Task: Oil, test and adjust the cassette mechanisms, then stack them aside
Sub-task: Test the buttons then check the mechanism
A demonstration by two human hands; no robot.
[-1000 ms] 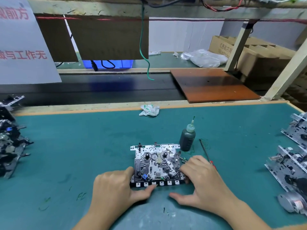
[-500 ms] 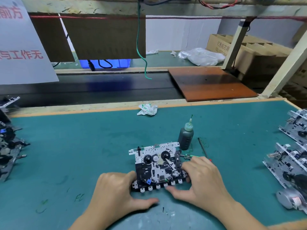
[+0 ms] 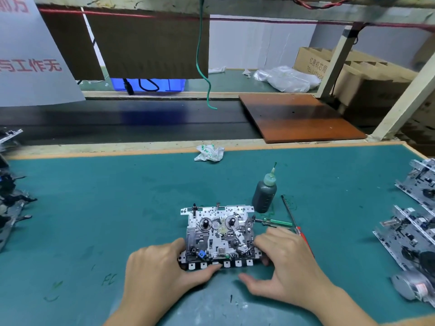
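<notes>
1. While both hands bracket the cassette mechanism, the left hand wraps its near-left corner, thumb pressing the row of white keys along the front edge.
2. The right hand curls its fingers over the near-right corner; its thumb rests free on the mat.
3. The mechanism lies flat on the green bench mat, reels upward.
4. Just behind its right corner stands the dark oil bottle; a green-handled screwdriver and a red-handled one lie beside it.
5. More mechanisms are stacked at the right edge, others at the left.
6. A crumpled wrapper lies near the far edge, a brown board on the dark conveyor beyond.
7. Compared with half a second ago, the mechanism sits squarer to the bench, and the right thumb has left the keys.
</notes>
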